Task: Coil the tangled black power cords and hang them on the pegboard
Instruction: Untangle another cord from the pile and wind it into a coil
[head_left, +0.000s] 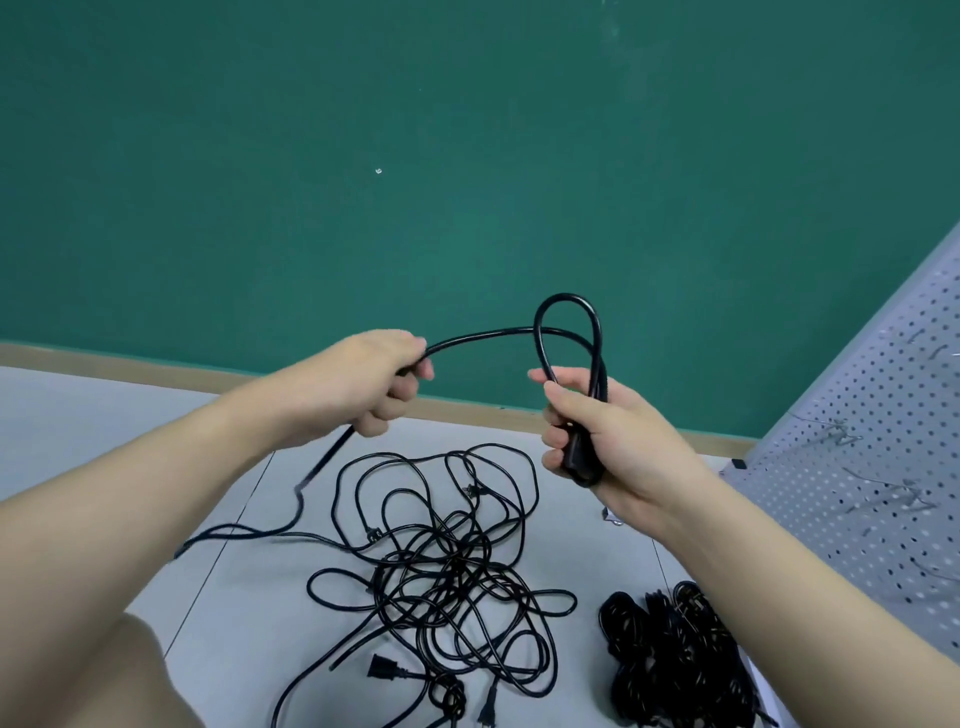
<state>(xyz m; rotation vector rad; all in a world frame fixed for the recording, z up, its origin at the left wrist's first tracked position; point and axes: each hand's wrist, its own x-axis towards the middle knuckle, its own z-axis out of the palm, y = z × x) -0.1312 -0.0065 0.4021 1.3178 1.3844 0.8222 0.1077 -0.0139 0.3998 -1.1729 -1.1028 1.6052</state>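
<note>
My right hand (597, 431) curled round a small loop of black cord (569, 332) and its connector, my left hand (374, 379) gripping the same cord further along, tangled cords (452, 561) on the floor below, pegboard (872, 457) at right, coiled bundle (675, 654) beside it

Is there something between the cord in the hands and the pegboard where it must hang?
Nothing visible blocks the way. The black power cord, held by the left hand and right hand, has open air toward the grey perforated pegboard on the right. Its free end still trails to the floor beside the tangled pile of black cords.
</note>
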